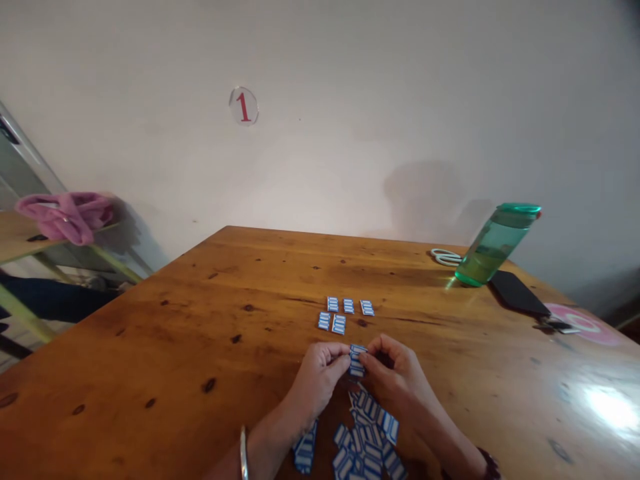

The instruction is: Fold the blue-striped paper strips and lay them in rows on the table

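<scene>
Between my two hands is a small stack of blue-and-white labels point(357, 361), pinched from both sides. My left hand point(323, 373) grips its left edge with thumb and forefinger. On the opposite edge, my right hand point(395, 367) holds it the same way. Just beyond lie several small blue-and-white label stacks point(339, 325) in two rows. A loose heap of the same labels point(365, 437) spreads on the table below my hands. More labels point(305, 450) lie by my left forearm, partly hidden by it. Their print is too small to read.
The wooden table point(190, 320) reaches to a pale wall. At the back right stand a green water bottle point(495, 247), a coiled white cable point(446, 257), a black phone-like slab point(519, 293), keys point(556, 325) and a pink round sticker point(585, 325). A pink cloth point(70, 215) hangs at left.
</scene>
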The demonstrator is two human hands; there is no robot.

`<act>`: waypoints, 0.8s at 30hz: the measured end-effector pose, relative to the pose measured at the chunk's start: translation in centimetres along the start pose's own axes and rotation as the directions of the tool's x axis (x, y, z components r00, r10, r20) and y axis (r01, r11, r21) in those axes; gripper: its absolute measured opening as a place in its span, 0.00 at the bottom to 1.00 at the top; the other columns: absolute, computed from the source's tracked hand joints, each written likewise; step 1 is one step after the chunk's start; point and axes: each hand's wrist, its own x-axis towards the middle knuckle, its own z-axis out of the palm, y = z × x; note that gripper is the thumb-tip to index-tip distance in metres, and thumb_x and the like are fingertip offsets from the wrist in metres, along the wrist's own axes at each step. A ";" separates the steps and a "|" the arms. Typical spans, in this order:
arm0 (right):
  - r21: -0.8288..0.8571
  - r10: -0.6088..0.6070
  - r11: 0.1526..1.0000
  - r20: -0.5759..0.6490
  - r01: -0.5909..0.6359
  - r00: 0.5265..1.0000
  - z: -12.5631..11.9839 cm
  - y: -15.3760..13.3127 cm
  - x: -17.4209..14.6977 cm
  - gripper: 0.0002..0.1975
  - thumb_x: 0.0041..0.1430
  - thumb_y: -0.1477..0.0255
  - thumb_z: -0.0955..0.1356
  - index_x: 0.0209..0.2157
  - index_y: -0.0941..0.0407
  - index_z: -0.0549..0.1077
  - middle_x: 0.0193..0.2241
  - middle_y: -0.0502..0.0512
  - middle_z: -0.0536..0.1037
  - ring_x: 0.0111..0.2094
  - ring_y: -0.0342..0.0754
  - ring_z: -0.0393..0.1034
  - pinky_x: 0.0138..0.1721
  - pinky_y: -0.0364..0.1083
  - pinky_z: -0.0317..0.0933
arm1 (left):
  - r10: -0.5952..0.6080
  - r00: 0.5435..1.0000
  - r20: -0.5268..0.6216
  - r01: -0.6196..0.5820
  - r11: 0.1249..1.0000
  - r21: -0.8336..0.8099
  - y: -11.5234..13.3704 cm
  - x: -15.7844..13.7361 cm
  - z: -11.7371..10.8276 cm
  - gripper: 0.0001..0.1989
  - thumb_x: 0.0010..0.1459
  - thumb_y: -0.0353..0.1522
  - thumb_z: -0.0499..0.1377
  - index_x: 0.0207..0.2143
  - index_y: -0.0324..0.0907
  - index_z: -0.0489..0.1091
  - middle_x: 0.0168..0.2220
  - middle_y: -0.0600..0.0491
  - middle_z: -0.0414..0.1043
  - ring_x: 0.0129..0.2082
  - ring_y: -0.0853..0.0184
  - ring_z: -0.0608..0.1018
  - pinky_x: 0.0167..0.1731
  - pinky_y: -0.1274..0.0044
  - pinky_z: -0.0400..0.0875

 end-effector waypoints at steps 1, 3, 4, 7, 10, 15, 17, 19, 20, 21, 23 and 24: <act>0.006 0.002 1.000 0.000 -0.002 1.000 0.0 0.1 0.0 0.13 0.47 0.63 0.68 0.20 0.57 0.64 0.14 0.45 0.64 0.17 0.39 0.55 0.17 0.39 0.50 | -0.002 1.000 -0.001 0.002 1.000 0.002 0.0 0.0 0.0 0.10 0.46 0.34 0.58 0.27 0.36 0.74 0.22 0.53 0.72 0.24 0.70 0.71 0.25 0.79 0.68; 0.007 0.002 1.000 -0.006 -0.002 1.000 0.0 0.3 0.0 0.13 0.46 0.63 0.68 0.20 0.57 0.64 0.14 0.45 0.64 0.17 0.39 0.55 0.17 0.39 0.50 | -0.007 1.000 0.000 0.007 1.000 0.011 0.0 0.0 0.0 0.11 0.45 0.35 0.58 0.26 0.36 0.74 0.22 0.53 0.71 0.24 0.69 0.71 0.26 0.78 0.68; 0.004 0.005 1.000 -0.006 -0.005 1.000 0.0 0.4 0.0 0.13 0.46 0.63 0.68 0.20 0.57 0.64 0.14 0.45 0.64 0.17 0.40 0.56 0.17 0.39 0.50 | -0.009 1.000 0.000 0.009 1.000 0.018 0.0 0.0 0.0 0.11 0.45 0.35 0.58 0.26 0.36 0.74 0.22 0.53 0.71 0.24 0.69 0.71 0.26 0.78 0.68; -0.008 0.015 1.000 -0.008 -0.015 1.000 -0.1 0.4 0.0 0.13 0.46 0.63 0.68 0.19 0.56 0.64 0.14 0.45 0.64 0.17 0.40 0.56 0.17 0.39 0.50 | -0.010 1.000 0.000 0.010 0.999 0.040 0.1 -0.1 0.0 0.11 0.46 0.36 0.58 0.26 0.36 0.74 0.22 0.54 0.70 0.24 0.69 0.70 0.27 0.77 0.68; -0.038 -0.003 0.999 -0.007 0.003 1.000 -0.1 0.3 0.1 0.12 0.46 0.65 0.68 0.19 0.56 0.63 0.14 0.44 0.63 0.17 0.40 0.55 0.17 0.39 0.49 | 0.001 1.000 0.003 -0.001 0.998 0.055 0.1 -0.1 0.1 0.12 0.46 0.36 0.57 0.25 0.36 0.73 0.21 0.54 0.69 0.24 0.69 0.69 0.27 0.76 0.68; -0.049 0.002 0.999 0.006 -0.002 1.000 -0.1 0.0 0.1 0.11 0.46 0.66 0.67 0.19 0.56 0.63 0.15 0.45 0.63 0.18 0.40 0.55 0.18 0.40 0.50 | 0.034 0.999 -0.005 -0.033 0.995 0.092 -0.3 0.0 0.0 0.10 0.46 0.36 0.56 0.21 0.36 0.69 0.20 0.55 0.66 0.22 0.70 0.68 0.25 0.76 0.67; -0.025 -0.004 1.000 0.018 0.004 1.000 0.0 -0.2 0.0 0.10 0.46 0.65 0.67 0.21 0.57 0.64 0.16 0.46 0.65 0.19 0.40 0.57 0.19 0.40 0.52 | 0.042 0.999 -0.022 -0.040 0.995 0.089 -0.4 0.1 0.0 0.09 0.46 0.35 0.56 0.21 0.37 0.68 0.20 0.55 0.65 0.22 0.70 0.68 0.25 0.77 0.67; -0.005 -0.007 1.000 0.040 0.007 0.999 0.0 -0.3 0.0 0.10 0.46 0.66 0.67 0.23 0.57 0.65 0.17 0.46 0.65 0.19 0.40 0.58 0.19 0.40 0.53 | 0.053 0.997 -0.047 -0.050 0.996 0.074 -0.5 0.1 0.0 0.07 0.45 0.33 0.56 0.23 0.37 0.67 0.20 0.56 0.66 0.21 0.71 0.68 0.25 0.77 0.66; 0.000 -0.002 1.000 0.055 0.002 0.998 0.0 -0.4 0.0 0.10 0.46 0.66 0.67 0.22 0.57 0.64 0.16 0.45 0.65 0.18 0.40 0.58 0.19 0.40 0.52 | 0.061 0.996 -0.060 -0.057 0.996 0.064 -0.5 0.1 -0.1 0.06 0.44 0.33 0.57 0.24 0.38 0.66 0.20 0.57 0.66 0.21 0.71 0.68 0.25 0.78 0.67; 0.003 0.006 1.000 0.072 -0.007 0.997 0.1 -0.4 -0.1 0.10 0.47 0.65 0.67 0.22 0.57 0.64 0.16 0.45 0.65 0.17 0.40 0.57 0.18 0.40 0.51 | 0.070 0.995 -0.074 -0.066 0.996 0.055 -0.5 0.1 -0.1 0.06 0.44 0.32 0.57 0.25 0.38 0.65 0.20 0.57 0.66 0.21 0.71 0.68 0.25 0.78 0.67; 0.004 0.023 1.000 0.092 -0.023 0.996 0.2 -0.3 -0.1 0.11 0.47 0.65 0.67 0.21 0.56 0.63 0.14 0.44 0.63 0.16 0.39 0.54 0.17 0.39 0.49 | 0.081 0.993 -0.083 -0.077 0.996 0.042 -0.5 0.1 0.0 0.06 0.44 0.32 0.58 0.25 0.39 0.64 0.20 0.58 0.66 0.21 0.72 0.68 0.24 0.78 0.67; 0.001 0.025 1.000 0.087 -0.025 0.996 0.2 -0.3 -0.1 0.11 0.47 0.65 0.67 0.21 0.56 0.63 0.13 0.43 0.62 0.16 0.38 0.53 0.17 0.39 0.48 | 0.081 0.994 -0.078 -0.079 0.996 0.037 -0.5 0.1 0.0 0.07 0.44 0.32 0.59 0.25 0.39 0.64 0.20 0.57 0.66 0.21 0.72 0.69 0.24 0.79 0.67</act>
